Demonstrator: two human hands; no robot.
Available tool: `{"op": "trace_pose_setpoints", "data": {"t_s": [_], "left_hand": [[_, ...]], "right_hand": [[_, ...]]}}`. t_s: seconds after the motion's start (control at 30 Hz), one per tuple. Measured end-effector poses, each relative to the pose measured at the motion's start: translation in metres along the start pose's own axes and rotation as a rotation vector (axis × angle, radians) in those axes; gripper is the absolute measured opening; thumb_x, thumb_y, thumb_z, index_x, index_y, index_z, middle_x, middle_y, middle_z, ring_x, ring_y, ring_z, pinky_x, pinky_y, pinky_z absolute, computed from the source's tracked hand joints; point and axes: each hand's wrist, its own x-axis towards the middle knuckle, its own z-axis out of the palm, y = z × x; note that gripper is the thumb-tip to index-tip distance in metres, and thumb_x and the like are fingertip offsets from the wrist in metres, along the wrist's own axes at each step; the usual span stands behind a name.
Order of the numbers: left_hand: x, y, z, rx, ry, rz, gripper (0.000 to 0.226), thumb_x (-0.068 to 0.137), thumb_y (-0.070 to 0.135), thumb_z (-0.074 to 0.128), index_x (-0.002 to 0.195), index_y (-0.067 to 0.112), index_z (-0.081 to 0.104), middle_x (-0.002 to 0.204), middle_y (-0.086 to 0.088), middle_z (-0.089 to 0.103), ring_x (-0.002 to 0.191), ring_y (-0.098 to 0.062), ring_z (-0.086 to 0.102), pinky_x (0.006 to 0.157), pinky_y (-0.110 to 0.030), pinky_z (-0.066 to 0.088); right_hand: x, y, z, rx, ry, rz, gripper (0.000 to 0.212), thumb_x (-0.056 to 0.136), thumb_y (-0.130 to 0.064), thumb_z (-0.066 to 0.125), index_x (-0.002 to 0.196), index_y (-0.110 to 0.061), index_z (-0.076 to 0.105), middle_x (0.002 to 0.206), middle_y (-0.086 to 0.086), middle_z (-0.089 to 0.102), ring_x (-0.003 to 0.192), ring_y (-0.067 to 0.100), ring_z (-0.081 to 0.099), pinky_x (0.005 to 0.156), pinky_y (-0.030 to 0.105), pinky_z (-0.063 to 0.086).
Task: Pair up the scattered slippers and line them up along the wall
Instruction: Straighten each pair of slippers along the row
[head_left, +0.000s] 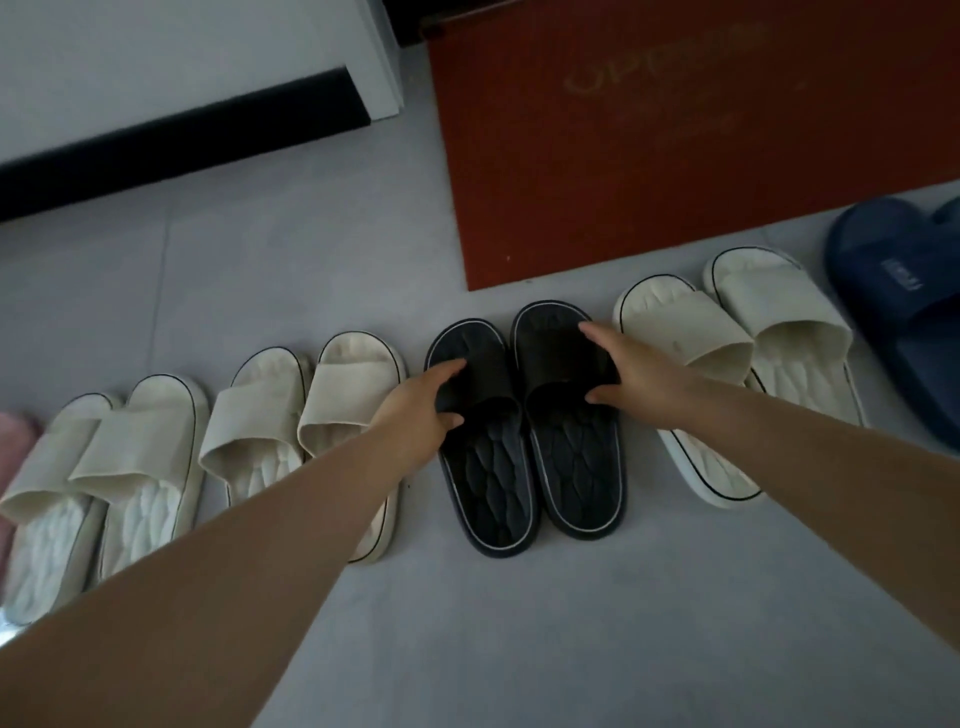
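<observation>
floor (467, 649) carries our row: left grip (415, 410) clasps the left black slipper (488, 493) by its strap, right grip (634, 369) clasps the right black slipper (576, 467) likewise, cream pairs (680, 322) either side.

Looks like a home entryway: red doormat (649, 171) on grey floor (519, 623), slippers (571, 457) lined up just before it, black skirting board (182, 150) to its left.

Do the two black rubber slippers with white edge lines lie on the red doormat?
No, the two black rubber slippers lie on the grey floor, before the red doormat.
</observation>
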Motion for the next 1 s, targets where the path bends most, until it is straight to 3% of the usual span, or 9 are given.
{"op": "trace_pose_setpoints", "data": {"t_s": [0.1,0.3,0.5,0.6,0.67,0.77,0.9,1.0], "left_hand": [[-0.004,0.000,-0.001,-0.043,0.007,0.001,0.066,0.080,0.004,0.063,0.137,0.026,0.038,0.140,-0.003,0.048,0.127,-0.019,0.046,0.103,-0.025,0.034],[0.004,-0.002,0.000,0.241,-0.006,0.083,0.066,0.080,0.017,0.066,0.137,0.026,0.037,0.136,-0.008,0.052,0.123,-0.027,0.049,0.103,-0.035,0.040],[0.007,0.011,0.004,0.507,-0.080,0.122,0.075,0.082,0.022,0.063,0.143,0.024,0.020,0.133,-0.016,0.053,0.118,-0.035,0.052,0.095,-0.037,0.044],[0.001,0.017,0.004,0.601,-0.056,0.136,0.076,0.084,0.023,0.060,0.145,0.024,0.014,0.130,-0.016,0.054,0.114,-0.035,0.055,0.090,-0.039,0.046],[0.001,0.016,0.005,0.559,-0.051,0.121,0.077,0.085,0.019,0.059,0.145,0.022,0.012,0.133,-0.018,0.051,0.117,-0.035,0.053,0.094,-0.040,0.045],[0.004,0.010,0.003,0.328,-0.074,0.105,0.082,0.081,0.013,0.064,0.146,0.013,0.012,0.141,-0.020,0.043,0.127,-0.035,0.045,0.106,-0.041,0.037],[-0.015,0.012,-0.006,0.101,-0.135,0.112,0.098,0.072,0.019,0.076,0.146,0.008,0.012,0.149,-0.018,0.031,0.135,-0.030,0.034,0.113,-0.035,0.027],[-0.033,0.042,-0.003,0.057,0.002,0.175,0.094,0.069,0.026,0.078,0.144,0.016,0.021,0.146,-0.012,0.038,0.133,-0.026,0.039,0.110,-0.032,0.028]], "right_hand": [[-0.011,-0.007,0.002,0.030,0.085,0.048,0.081,0.081,-0.013,0.068,0.146,-0.016,0.018,0.148,0.011,0.037,0.134,0.028,0.038,0.110,0.040,0.032],[-0.055,-0.002,0.000,0.000,0.191,0.119,0.073,0.082,-0.010,0.060,0.142,-0.021,0.021,0.135,0.015,0.044,0.112,0.027,0.053,0.095,0.048,0.046],[-0.172,0.008,-0.044,-0.181,0.102,0.296,0.079,0.083,-0.013,0.062,0.144,-0.025,0.014,0.141,0.004,0.037,0.119,0.022,0.048,0.098,0.033,0.042],[-0.225,0.005,-0.070,-0.227,0.052,0.408,0.080,0.083,-0.017,0.063,0.144,-0.027,0.013,0.131,-0.003,0.037,0.106,0.014,0.049,0.085,0.024,0.040],[-0.239,0.003,-0.075,-0.158,0.143,0.411,0.078,0.083,-0.016,0.065,0.144,-0.025,0.017,0.124,-0.006,0.037,0.100,0.012,0.049,0.079,0.021,0.040],[-0.238,0.016,-0.058,0.065,0.380,0.349,0.066,0.081,-0.005,0.065,0.136,-0.017,0.031,0.120,0.003,0.046,0.088,0.012,0.053,0.070,0.020,0.043],[-0.228,0.048,-0.041,0.035,0.178,0.353,0.069,0.082,-0.013,0.066,0.138,-0.022,0.027,0.123,-0.003,0.040,0.104,0.013,0.047,0.082,0.025,0.041],[-0.203,0.062,-0.065,0.052,0.205,0.293,0.070,0.083,-0.017,0.066,0.139,-0.025,0.025,0.132,-0.002,0.041,0.117,0.015,0.045,0.095,0.029,0.041]]}}
